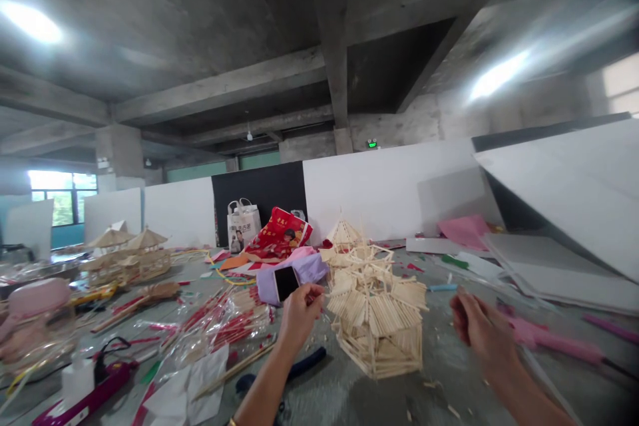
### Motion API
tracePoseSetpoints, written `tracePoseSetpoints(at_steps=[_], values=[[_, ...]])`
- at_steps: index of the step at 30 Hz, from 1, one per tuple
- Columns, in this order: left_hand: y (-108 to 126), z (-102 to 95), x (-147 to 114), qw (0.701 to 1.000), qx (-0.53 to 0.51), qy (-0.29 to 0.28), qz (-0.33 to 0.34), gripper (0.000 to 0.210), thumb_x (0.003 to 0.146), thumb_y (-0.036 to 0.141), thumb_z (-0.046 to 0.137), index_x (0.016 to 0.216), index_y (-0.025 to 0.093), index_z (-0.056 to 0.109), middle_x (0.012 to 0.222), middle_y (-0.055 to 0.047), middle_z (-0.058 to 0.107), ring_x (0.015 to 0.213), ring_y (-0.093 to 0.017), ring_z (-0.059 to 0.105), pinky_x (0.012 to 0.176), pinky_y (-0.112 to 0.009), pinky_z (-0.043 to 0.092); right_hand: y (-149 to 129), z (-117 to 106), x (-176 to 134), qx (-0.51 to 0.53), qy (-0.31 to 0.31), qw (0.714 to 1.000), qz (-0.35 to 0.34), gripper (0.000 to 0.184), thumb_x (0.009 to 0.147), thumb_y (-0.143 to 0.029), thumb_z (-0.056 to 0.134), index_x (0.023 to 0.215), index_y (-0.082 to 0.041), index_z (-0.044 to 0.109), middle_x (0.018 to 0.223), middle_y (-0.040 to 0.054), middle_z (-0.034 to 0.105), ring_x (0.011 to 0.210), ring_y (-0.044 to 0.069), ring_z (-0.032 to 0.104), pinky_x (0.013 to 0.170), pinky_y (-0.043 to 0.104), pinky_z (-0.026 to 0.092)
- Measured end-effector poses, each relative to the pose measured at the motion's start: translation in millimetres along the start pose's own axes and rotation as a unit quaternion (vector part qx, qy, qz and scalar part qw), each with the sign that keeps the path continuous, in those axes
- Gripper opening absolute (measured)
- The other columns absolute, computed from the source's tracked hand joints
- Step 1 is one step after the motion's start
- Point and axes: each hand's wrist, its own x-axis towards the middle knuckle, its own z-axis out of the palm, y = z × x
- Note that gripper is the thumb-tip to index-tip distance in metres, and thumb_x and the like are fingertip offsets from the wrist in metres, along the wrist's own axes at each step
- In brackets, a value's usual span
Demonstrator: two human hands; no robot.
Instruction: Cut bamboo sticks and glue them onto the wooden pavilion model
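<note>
A pavilion model of thin pale wooden sticks (pixel 377 313) stands upright on the grey table, its slatted roofs flaring out above an open base. Left of its roof, my left hand (pixel 303 306) is closed with thumb and fingers pinched together. Whatever it holds, if anything, is too small to make out. My right hand (pixel 476 326) hovers right of the model, apart from it and slightly blurred, fingers curled together. A light blue stick (pixel 442 287) lies beside its fingertips; I cannot tell whether they touch. Behind my left hand, a dark-screened phone (pixel 286 284) rests against purple cloth (pixel 313 268).
Plastic-wrapped red-tipped sticks (pixel 234 319) and a purple power strip (pixel 90 396) lie left. A pink glue gun (pixel 554 339) with a black cord is at right. Other stick pavilions (pixel 132 253) stand far left. White boards (pixel 389 193) wall off the back.
</note>
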Motion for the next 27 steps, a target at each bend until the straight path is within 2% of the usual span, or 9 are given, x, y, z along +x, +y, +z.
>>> tracePoseSetpoints(at_steps=[11,21,24,27], values=[[-0.8,4.0,-0.6,1.0,-0.018,0.006,-0.004,0.019,0.068,0.028,0.053,0.081,0.016,0.06,0.062,0.002,0.057,0.044,-0.008,0.047,0.038,-0.018,0.034,5.3,-1.7,2.8,0.011,0.001,1.0,-0.003,0.037,0.069,-0.055,0.055,0.058,-0.021,0.05,0.039,-0.006,0.041,0.031,0.01,0.035,0.031,0.021,0.023],[0.6,3.7,-1.4,0.999,-0.037,0.007,-0.016,0.022,0.067,0.033,0.056,0.08,0.016,0.061,0.062,0.002,0.059,0.044,-0.008,0.047,0.039,-0.018,0.034,-3.0,0.4,-1.5,0.028,0.01,1.0,-0.009,0.037,0.067,-0.054,0.058,0.057,-0.019,0.051,0.038,-0.0059,0.041,0.03,0.009,0.035,0.029,0.019,0.023],[1.9,3.5,-1.5,0.998,-0.054,0.005,-0.023,0.023,0.066,0.034,0.058,0.079,0.016,0.061,0.06,0.002,0.058,0.043,-0.008,0.047,0.037,-0.018,0.034,-9.4,0.2,-3.7,0.031,0.026,0.999,-0.025,0.038,0.067,-0.054,0.058,0.057,-0.018,0.051,0.037,-0.0059,0.041,0.03,0.008,0.034,0.029,0.02,0.023],[5.5,2.0,-0.8,0.996,-0.078,0.011,-0.034,0.025,0.064,0.036,0.06,0.078,0.015,0.06,0.054,0.004,0.055,0.04,-0.008,0.045,0.034,-0.018,0.032,-21.7,-6.2,1.6,0.043,0.068,0.995,-0.058,0.036,0.071,-0.054,0.053,0.061,-0.019,0.05,0.041,-0.0063,0.043,0.032,0.009,0.037,0.03,0.02,0.026]])
